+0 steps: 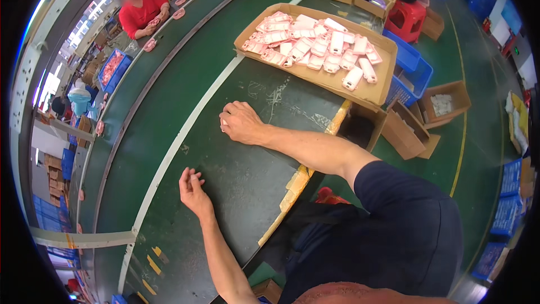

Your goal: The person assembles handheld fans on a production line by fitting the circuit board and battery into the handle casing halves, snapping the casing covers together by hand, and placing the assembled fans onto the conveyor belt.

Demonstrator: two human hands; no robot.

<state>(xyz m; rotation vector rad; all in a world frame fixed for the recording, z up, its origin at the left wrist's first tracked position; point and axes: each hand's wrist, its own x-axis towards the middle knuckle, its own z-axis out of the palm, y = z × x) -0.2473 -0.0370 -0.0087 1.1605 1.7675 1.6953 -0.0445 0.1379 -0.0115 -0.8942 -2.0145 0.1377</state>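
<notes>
My right hand (242, 123) is closed above the dark green worktop (247, 174), its fingers bent downward. A small pale bit shows at its fingertips, but what it is I cannot make out. Lower and to the left, my left hand (194, 192) hovers over the same surface with fingers loosely curled and apart, nothing visible in them. Beyond my right hand, a shallow cardboard tray (247, 45) carries a heap of pale pink and white plastic casings (315, 42).
A white strip (185, 129) divides the worktop from a green conveyor belt (163, 95). Across it, a person in red (147, 8) handles a pink part. On my right are open cardboard boxes (405, 129), blue crates (413, 81) and a red stool (406, 19). Yellow tape (289, 191) lines the near edge.
</notes>
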